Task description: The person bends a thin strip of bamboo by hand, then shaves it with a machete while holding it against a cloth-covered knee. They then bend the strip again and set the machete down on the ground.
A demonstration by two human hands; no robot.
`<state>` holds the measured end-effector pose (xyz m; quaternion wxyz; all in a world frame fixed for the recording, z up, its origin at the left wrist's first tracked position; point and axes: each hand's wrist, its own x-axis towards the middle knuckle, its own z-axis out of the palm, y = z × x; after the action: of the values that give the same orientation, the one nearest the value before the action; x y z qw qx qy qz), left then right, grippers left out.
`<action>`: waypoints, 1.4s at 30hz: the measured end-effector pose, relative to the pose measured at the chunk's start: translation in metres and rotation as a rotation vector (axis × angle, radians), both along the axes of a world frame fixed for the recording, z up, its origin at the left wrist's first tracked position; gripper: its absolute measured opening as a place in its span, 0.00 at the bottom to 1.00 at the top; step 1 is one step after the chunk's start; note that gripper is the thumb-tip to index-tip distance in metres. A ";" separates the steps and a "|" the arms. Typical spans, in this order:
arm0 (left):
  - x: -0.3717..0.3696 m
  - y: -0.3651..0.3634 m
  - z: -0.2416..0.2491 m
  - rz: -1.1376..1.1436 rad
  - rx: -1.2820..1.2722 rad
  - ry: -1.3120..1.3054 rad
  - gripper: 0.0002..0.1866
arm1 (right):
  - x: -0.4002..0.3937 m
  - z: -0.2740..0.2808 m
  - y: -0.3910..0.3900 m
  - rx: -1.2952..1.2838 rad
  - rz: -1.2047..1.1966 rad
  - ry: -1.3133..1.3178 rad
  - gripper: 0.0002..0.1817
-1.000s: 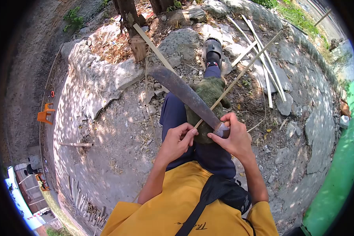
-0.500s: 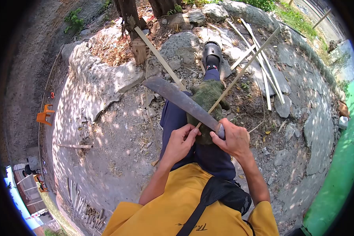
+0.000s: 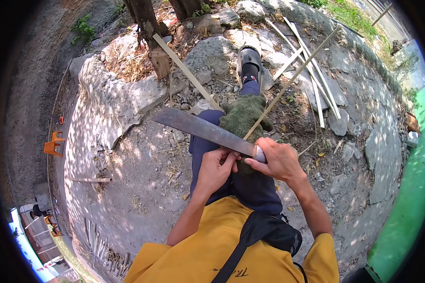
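My right hand (image 3: 279, 160) is wrapped round the pale handle of a machete (image 3: 198, 131), whose dark broad blade points left across my lap. My left hand (image 3: 215, 169) pinches the near end of a long thin bamboo strip (image 3: 293, 81) just below the blade. From there the strip runs up and right, away from me. The blade lies across the strip close to my left fingers and hides part of it. Under the blade, a fuzzy dark green pad (image 3: 243, 113) rests on my leg.
Several pale bamboo strips (image 3: 316, 75) lie on the broken concrete at upper right. A wider strip (image 3: 182, 66) leans near a tree trunk (image 3: 146, 28). Cut bamboo pieces (image 3: 101, 247) lie at lower left. An orange chair (image 3: 54, 144) stands far left, a green wall (image 3: 406, 203) right.
The machete's tip has swung down and left, so the blade lies flatter and nearer my left hand. My left fingers are more curled on the strip.
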<state>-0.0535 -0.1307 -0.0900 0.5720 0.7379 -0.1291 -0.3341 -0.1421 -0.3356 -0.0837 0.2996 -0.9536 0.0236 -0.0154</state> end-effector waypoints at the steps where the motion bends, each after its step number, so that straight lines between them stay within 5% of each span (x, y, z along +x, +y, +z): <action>1: 0.000 -0.002 0.003 0.000 -0.001 0.000 0.10 | 0.001 0.002 0.000 -0.001 0.000 0.000 0.31; 42: -0.022 0.000 -0.008 0.064 0.038 -0.159 0.12 | 0.006 -0.008 0.011 -0.091 -0.130 -0.053 0.30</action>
<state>-0.0756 -0.1308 -0.0980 0.5562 0.7766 -0.1444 -0.2584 -0.1361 -0.3249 -0.0920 0.2551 -0.9619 0.0767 -0.0611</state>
